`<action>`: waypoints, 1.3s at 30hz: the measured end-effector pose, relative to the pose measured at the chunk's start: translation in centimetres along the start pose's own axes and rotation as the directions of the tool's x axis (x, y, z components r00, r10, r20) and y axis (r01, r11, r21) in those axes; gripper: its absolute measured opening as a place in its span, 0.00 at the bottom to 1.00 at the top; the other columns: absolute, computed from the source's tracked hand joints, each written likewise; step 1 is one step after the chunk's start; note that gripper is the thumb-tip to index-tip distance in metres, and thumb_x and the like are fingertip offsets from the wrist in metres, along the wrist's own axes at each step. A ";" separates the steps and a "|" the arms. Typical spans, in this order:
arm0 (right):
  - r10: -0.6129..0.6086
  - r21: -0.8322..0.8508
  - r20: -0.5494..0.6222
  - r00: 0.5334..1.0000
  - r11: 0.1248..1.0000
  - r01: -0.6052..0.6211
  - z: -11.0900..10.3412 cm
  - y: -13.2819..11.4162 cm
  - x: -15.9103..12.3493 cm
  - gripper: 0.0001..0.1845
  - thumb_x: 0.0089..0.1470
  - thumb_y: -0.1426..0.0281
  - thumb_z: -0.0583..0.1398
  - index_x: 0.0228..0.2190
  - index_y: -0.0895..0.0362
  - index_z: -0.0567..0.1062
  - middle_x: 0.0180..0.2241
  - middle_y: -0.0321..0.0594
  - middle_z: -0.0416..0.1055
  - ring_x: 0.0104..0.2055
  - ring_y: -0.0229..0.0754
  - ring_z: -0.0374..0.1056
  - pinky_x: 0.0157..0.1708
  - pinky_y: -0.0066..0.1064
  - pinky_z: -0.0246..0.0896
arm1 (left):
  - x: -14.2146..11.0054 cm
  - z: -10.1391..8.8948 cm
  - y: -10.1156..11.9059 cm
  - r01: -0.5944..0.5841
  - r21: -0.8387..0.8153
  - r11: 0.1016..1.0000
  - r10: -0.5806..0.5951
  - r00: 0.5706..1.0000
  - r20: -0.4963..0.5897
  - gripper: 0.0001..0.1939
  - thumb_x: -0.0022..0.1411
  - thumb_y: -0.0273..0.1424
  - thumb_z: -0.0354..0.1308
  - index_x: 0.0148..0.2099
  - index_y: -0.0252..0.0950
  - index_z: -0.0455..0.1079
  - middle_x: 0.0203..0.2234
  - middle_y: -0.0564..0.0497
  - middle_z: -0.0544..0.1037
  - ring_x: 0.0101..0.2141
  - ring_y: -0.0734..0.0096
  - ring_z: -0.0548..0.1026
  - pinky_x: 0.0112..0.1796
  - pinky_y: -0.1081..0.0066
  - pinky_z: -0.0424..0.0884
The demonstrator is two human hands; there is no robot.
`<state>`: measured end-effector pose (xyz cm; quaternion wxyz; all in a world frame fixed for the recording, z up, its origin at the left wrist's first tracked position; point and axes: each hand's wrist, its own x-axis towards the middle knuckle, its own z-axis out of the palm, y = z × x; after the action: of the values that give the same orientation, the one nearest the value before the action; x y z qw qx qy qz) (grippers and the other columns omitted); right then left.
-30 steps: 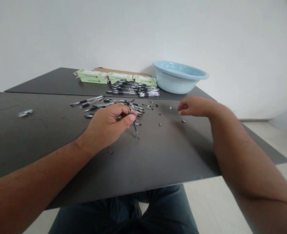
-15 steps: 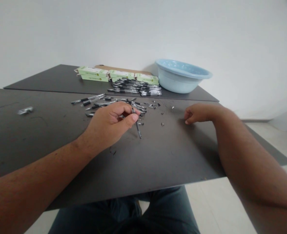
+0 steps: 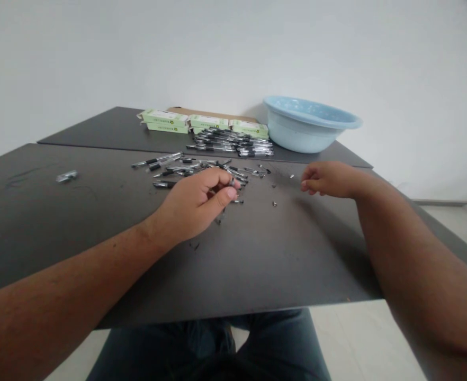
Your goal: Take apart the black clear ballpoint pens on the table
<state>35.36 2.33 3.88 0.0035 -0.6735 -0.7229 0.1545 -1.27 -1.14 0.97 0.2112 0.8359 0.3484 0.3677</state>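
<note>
The dark desk [image 3: 241,275] spreads wide in front of me. A pale blue bowl [image 3: 301,138] stands at its far right, with green boxes [image 3: 165,127] in a row to its left. A pile of pens [image 3: 233,143] lies just before the boxes, and nearer is a loose scatter of pens [image 3: 189,169]. My left hand [image 3: 196,206] is at that scatter's near side, its grip pinching a slim tilted pen [image 3: 218,219]. My right hand [image 3: 326,179] hangs well apart, fingers curled; I cannot tell whether its grip has anything. Small bits [image 3: 274,203] lie between my hands.
</note>
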 end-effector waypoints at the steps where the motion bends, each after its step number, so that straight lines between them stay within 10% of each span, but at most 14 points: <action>1: -0.001 0.097 -0.027 1.000 0.995 0.004 0.1 -0.7 -0.3 0.10 0.54 0.63 0.63 0.36 0.54 0.78 0.31 0.39 0.81 0.31 0.46 0.76 0.29 0.33 0.67 | 0.0 0.0 0.0 -0.035 0.018 0.999 0.034 0.999 0.015 0.11 0.71 0.35 0.54 0.47 0.37 0.75 0.38 0.52 0.83 0.38 0.69 0.79 0.43 0.71 0.72; 8: -0.225 0.507 -0.380 0.897 0.761 0.405 3.2 -7.1 -1.9 0.09 0.57 0.61 0.65 0.35 0.54 0.76 0.25 0.36 0.76 0.26 0.40 0.71 0.27 0.32 0.67 | 0.0 0.4 -0.2 -0.199 0.104 0.974 0.185 0.974 0.127 0.12 0.71 0.32 0.52 0.48 0.34 0.75 0.41 0.48 0.80 0.43 0.66 0.77 0.46 0.68 0.70; 13: -0.301 0.599 -0.427 0.853 0.613 0.515 5.7 -9.9 -3.0 0.11 0.58 0.62 0.66 0.39 0.55 0.77 0.28 0.36 0.77 0.27 0.40 0.72 0.28 0.32 0.68 | 0.1 0.5 -0.4 -0.167 0.143 0.975 0.144 0.977 0.156 0.12 0.71 0.33 0.52 0.48 0.35 0.75 0.40 0.48 0.80 0.42 0.64 0.77 0.46 0.66 0.70; 39: -0.505 0.069 -0.541 0.672 0.770 0.634 5.8 -11.8 -4.7 0.07 0.57 0.73 0.64 0.37 0.53 0.82 0.31 0.34 0.79 0.30 0.36 0.71 0.32 0.27 0.62 | -0.1 1.0 -0.5 -0.263 0.216 0.940 0.221 0.954 0.201 0.14 0.72 0.30 0.52 0.52 0.34 0.76 0.39 0.47 0.81 0.43 0.63 0.76 0.47 0.64 0.71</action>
<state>23.07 -4.07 2.00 0.3213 -0.4215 -0.8460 0.0587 -0.77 -0.97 0.04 0.0913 0.9208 0.2648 0.2716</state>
